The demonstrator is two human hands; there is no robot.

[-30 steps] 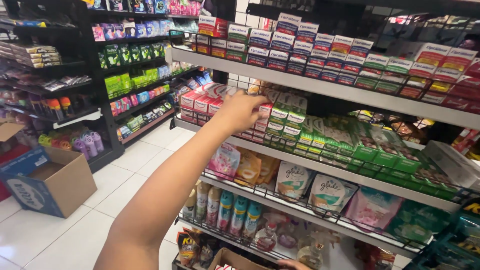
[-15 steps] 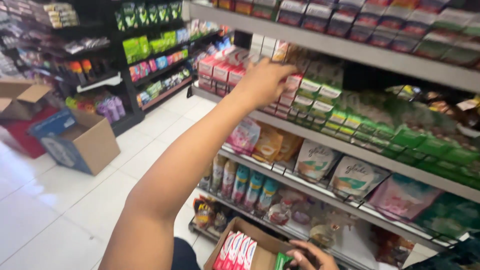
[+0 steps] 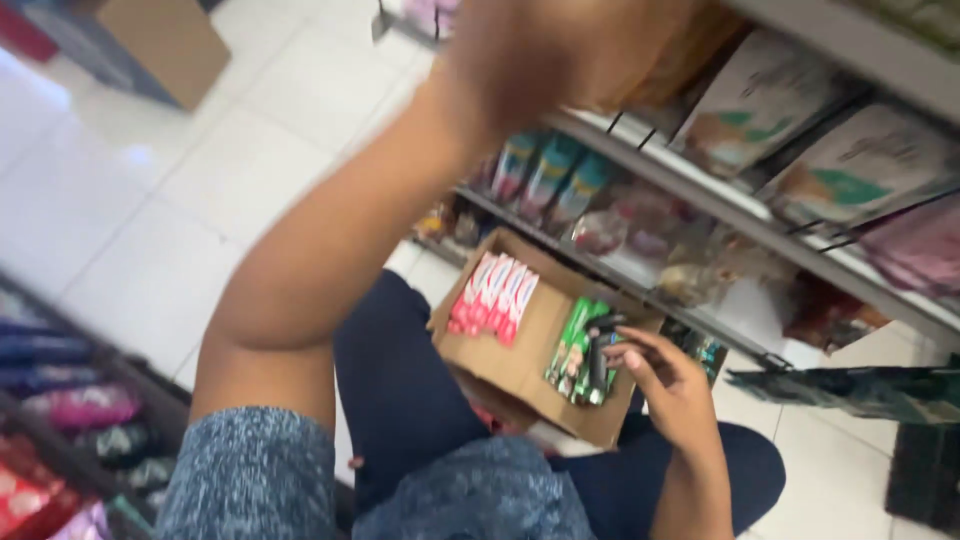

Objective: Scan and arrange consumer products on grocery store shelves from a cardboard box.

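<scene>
The left arm is raised high, bent at the elbow, its forearm slanting up to the left hand (image 3: 545, 55), which is blurred so its grip cannot be told. The right hand (image 3: 668, 385) hangs low, palm down, fingers (image 3: 625, 350) curled around slim packs.

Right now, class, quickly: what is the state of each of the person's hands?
Left hand: raised at the shelf, blurred; open or closed cannot be told.
Right hand: fingers curled at the green boxes in the cardboard box; grip unclear.
</scene>
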